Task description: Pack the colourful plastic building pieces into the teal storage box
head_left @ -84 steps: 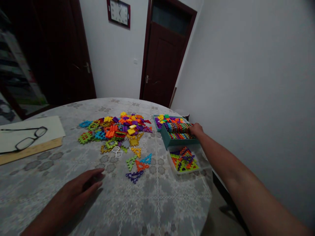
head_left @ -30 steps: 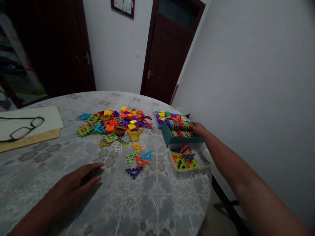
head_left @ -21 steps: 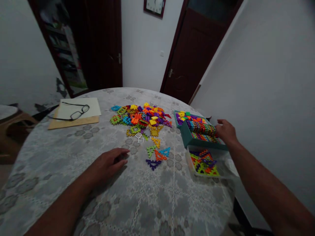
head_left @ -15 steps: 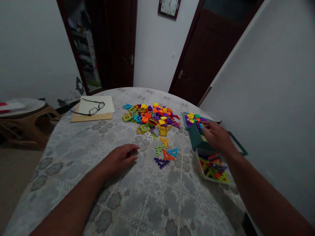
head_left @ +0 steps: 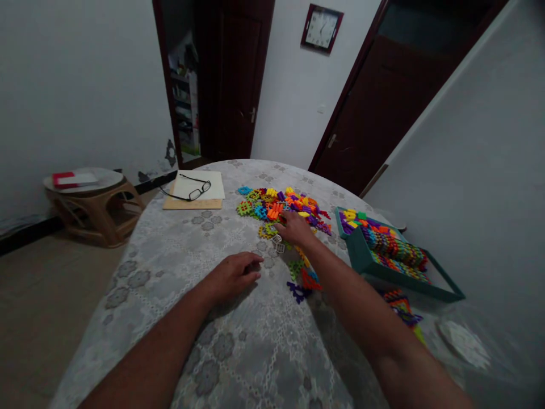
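Plastic pieces in orange, green and red crowd the fingers of the right hand (head_left: 296, 228), which I have at the near edge of the pile (head_left: 284, 203), out on the middle of the table. Those fingers point down and look bunched, but the hand itself hides what is under it, so I cannot tell whether a piece is caught. The left hand (head_left: 236, 275) rests on the cloth (head_left: 272, 329), thumb and fingers parted, with nothing that I can see between them. I judge the step in hand to be a pick from the pile. As I read it, that calls for the fingertips to part one piece from its close-packed neighbours, then lift straight up without dragging others.

Just nearer to me lie two white grids (head_left: 280, 248), then a green triangle (head_left: 295, 268), a purple triangle (head_left: 298, 292) and an orange triangle (head_left: 310, 280) partly behind the right forearm (head_left: 361, 295); I would keep that forearm high over them. Off to the right stands a green box (head_left: 360, 253) of packed, bright rows, with a tray (head_left: 339, 218) of small blocks behind it. More flat pieces (head_left: 400, 307) show past the forearm; what holds them is mostly hidden. Well to the left, glasses (head_left: 196, 195) lie on paper (head_left: 215, 183).
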A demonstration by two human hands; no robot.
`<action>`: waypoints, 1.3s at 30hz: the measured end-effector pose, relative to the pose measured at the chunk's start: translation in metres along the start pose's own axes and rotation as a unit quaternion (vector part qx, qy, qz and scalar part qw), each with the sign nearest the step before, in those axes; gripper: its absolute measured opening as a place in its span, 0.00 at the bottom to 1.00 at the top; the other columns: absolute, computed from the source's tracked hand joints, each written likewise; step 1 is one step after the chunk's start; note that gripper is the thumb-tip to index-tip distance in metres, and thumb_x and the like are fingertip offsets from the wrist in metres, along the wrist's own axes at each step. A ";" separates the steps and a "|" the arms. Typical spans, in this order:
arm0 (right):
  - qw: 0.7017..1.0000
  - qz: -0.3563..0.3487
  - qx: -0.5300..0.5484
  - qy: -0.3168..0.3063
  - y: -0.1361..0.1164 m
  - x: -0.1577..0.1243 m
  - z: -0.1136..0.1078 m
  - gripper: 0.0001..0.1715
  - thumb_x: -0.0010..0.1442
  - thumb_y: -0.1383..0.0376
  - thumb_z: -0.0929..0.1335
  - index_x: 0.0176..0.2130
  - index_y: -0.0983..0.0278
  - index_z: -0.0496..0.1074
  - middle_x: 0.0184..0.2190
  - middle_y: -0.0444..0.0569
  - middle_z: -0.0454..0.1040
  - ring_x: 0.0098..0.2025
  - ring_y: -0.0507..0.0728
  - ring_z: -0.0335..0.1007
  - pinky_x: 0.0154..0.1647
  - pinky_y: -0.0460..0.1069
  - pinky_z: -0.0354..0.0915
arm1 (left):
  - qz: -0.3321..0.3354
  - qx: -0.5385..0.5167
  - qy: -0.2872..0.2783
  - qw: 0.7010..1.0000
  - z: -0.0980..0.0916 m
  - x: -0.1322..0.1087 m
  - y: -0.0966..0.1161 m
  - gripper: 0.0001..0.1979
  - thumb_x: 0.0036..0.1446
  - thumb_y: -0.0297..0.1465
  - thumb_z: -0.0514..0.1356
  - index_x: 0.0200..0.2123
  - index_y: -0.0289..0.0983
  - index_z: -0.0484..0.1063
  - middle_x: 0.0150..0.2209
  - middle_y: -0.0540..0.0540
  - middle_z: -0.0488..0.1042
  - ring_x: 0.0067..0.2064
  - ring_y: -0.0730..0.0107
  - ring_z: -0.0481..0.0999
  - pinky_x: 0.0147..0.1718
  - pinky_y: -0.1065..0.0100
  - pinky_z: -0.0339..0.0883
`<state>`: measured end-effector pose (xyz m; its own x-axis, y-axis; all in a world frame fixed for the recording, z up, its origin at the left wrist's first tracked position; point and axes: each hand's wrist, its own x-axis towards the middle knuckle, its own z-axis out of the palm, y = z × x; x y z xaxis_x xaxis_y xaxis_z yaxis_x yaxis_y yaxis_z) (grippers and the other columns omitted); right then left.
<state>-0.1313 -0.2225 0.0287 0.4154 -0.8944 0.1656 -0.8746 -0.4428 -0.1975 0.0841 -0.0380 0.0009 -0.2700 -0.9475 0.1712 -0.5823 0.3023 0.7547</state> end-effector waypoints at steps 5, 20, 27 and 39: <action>0.998 0.062 -0.027 0.012 -0.009 0.012 0.016 0.37 0.69 0.46 0.72 0.67 0.63 0.71 0.60 0.64 0.74 0.63 0.71 0.70 0.68 0.63 0.63 | 0.014 0.012 0.040 0.999 0.004 0.001 -0.007 0.18 0.64 0.34 0.61 0.55 0.38 0.80 0.48 0.40 0.84 0.47 0.58 0.83 0.51 0.59 0.76; 0.967 -0.090 0.235 0.032 -0.012 -0.094 0.013 0.24 0.69 0.57 0.71 0.61 0.58 0.74 0.54 0.52 0.82 0.55 0.64 0.79 0.60 0.58 0.72 | 0.068 0.101 0.081 0.989 0.011 0.000 -0.016 0.25 0.63 0.33 0.68 0.63 0.39 0.77 0.60 0.35 0.79 0.63 0.48 0.75 0.66 0.48 0.69; 0.985 0.060 0.128 0.094 0.032 -0.113 0.007 0.24 0.67 0.64 0.68 0.60 0.68 0.75 0.55 0.63 0.80 0.57 0.68 0.77 0.62 0.60 0.70 | 0.072 0.131 0.037 0.988 0.004 0.000 -0.009 0.18 0.64 0.34 0.68 0.57 0.40 0.81 0.59 0.37 0.80 0.62 0.49 0.75 0.66 0.50 0.68; 0.986 -0.066 0.067 0.137 0.026 -0.134 0.023 0.08 0.66 0.67 0.68 0.45 0.62 0.75 0.45 0.57 0.79 0.50 0.66 0.74 0.58 0.59 0.71 | 0.091 0.149 0.005 0.985 0.007 0.002 -0.014 0.14 0.65 0.33 0.68 0.53 0.40 0.79 0.55 0.39 0.80 0.60 0.51 0.75 0.64 0.50 0.67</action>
<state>-0.2035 -0.1156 -0.0207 0.4248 -0.7855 0.4500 -0.7681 -0.5758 -0.2802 0.0862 -0.0430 -0.0134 -0.3831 -0.8755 0.2943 -0.7245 0.4825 0.4922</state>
